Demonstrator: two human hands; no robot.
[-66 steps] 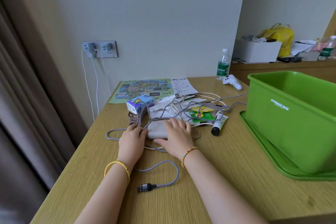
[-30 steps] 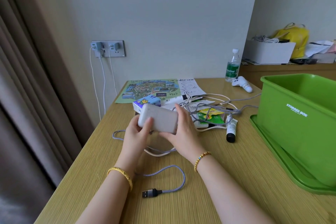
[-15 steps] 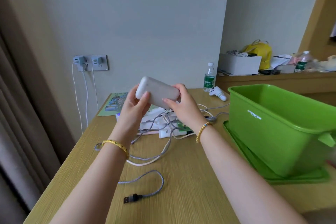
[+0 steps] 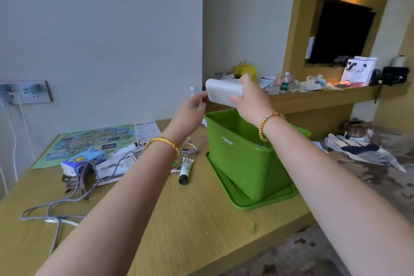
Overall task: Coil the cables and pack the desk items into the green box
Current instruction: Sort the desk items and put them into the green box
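Note:
My right hand [image 4: 253,98] grips a white power bank [image 4: 223,94] in the air above the green storage box [image 4: 237,159]. My left hand [image 4: 191,111] is just left of it, fingers relaxed, a fingertip touching or nearly touching the power bank's left end. The box stands on its green lid [image 4: 253,201] on the wooden desk [image 4: 179,219]. Grey braided cables [image 4: 58,206] lie tangled on the desk's left side, running up to a pile with a tissue pack [image 4: 83,161] and a white tube with a black cap [image 4: 185,170].
A printed map [image 4: 89,141] and a paper sheet [image 4: 146,130] lie at the desk's back. A wall socket [image 4: 26,93] with chargers and white leads sits at the left. A cluttered shelf [image 4: 324,94] runs behind the box; the desk edge drops off at the right.
Both hands lifted the power bank off the desk and carried it right, over the green box. The left hand has let go of its grip; the right hand alone holds it.

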